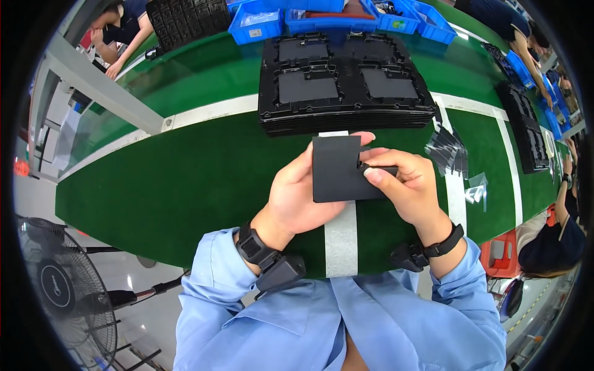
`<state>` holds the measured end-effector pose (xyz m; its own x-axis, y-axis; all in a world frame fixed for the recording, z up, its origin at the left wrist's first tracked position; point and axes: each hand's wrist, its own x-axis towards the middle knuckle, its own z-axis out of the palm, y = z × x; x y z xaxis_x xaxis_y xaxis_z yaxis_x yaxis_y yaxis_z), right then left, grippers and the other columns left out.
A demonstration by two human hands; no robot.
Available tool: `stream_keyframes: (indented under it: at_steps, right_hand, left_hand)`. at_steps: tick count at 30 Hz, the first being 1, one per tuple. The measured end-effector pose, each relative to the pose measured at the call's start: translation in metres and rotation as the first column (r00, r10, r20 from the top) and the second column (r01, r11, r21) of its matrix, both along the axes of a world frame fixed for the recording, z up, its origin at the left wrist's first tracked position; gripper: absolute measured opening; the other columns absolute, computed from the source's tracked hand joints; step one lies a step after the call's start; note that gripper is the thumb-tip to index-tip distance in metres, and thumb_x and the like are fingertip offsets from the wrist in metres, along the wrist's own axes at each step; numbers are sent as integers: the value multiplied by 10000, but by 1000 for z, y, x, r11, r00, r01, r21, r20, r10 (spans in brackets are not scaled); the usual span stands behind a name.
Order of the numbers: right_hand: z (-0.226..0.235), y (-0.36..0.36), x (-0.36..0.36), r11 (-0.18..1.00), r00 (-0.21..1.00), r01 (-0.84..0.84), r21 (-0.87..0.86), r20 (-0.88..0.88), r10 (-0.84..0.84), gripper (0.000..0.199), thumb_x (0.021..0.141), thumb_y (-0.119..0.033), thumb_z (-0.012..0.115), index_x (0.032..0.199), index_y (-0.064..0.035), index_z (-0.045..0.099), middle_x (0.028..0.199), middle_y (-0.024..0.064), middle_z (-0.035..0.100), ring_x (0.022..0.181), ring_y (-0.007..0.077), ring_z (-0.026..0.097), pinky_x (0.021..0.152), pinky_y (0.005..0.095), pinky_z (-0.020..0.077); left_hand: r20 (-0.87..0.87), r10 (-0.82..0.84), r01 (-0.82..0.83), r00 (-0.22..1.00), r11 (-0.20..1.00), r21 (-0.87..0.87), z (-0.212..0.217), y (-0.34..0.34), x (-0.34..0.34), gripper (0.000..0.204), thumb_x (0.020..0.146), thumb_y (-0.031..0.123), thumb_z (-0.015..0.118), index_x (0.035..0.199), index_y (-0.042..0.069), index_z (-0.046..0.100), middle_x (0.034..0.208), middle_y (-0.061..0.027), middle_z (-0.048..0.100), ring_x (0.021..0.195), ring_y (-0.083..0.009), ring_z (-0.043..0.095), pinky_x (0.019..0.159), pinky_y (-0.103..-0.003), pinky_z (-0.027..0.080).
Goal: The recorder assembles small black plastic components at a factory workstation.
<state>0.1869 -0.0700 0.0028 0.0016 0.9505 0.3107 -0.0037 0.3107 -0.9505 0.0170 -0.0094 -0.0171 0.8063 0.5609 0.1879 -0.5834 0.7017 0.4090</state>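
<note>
A flat black L-shaped panel [336,168], cut away at its upper right corner, is held above the green table mat. My left hand [301,195] supports it from beneath, its thumb along the left edge and its fingertips showing past the far side. At the inner corner of the cut-out, the thumb and forefinger of my right hand [408,182] pinch the panel. A tiny dark piece shows by that thumb tip; whether it is separate I cannot tell. Just beyond my hands sits a stack of black moulded trays [346,117], the top one holding several similar dark panels [307,86].
Dark film strips [448,151] and a small clear plastic piece [477,190] lie right of my hands. Blue bins [255,31] line the far side. A grey post [102,86] rises at left, near a floor fan [59,287]. Other people work at both sides.
</note>
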Motion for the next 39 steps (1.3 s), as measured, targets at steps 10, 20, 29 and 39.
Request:
stream_keyframes:
  at_steps: [10, 20, 29, 39]
  right_hand:
    - [6, -3, 12, 992, 992, 120, -29, -24, -121, 96, 861, -21, 663, 948, 20, 674, 860, 61, 682, 761, 74, 624, 658, 203, 497]
    - [3, -1, 10, 992, 991, 126, -1, 35, -126, 86, 854, -32, 675, 926, 15, 677, 857, 64, 686, 756, 72, 621, 657, 206, 496]
    - [5, 0, 10, 994, 994, 105, -11, 35, -104, 94, 861, -35, 667, 937, 20, 672, 861, 61, 683, 780, 78, 623, 680, 209, 496]
    - [6, 0, 10, 993, 993, 98, -70, -56, -102, 103, 866, -27, 657, 954, 27, 664, 897, 68, 674, 799, 81, 620, 712, 214, 499]
  left_hand:
    - [-315, 676, -479, 666, 712, 514, 12, 12, -7, 405, 1005, 315, 422, 1144, -21, 600, 1057, -107, 653, 1035, -193, 597, 960, -350, 432]
    - [-296, 704, -392, 646, 638, 663, 23, 0, -8, 223, 853, -1, 664, 1073, -35, 657, 974, -73, 662, 906, -111, 597, 795, -246, 490]
    - [-217, 782, -365, 584, 491, 791, 21, 0, -9, 230, 877, 22, 642, 1101, -23, 663, 1016, -81, 648, 866, -107, 589, 773, -228, 477]
    - [-338, 666, -280, 664, 642, 714, 25, 4, -9, 329, 857, -3, 654, 1176, -48, 584, 1077, -106, 660, 997, -144, 621, 830, -267, 510]
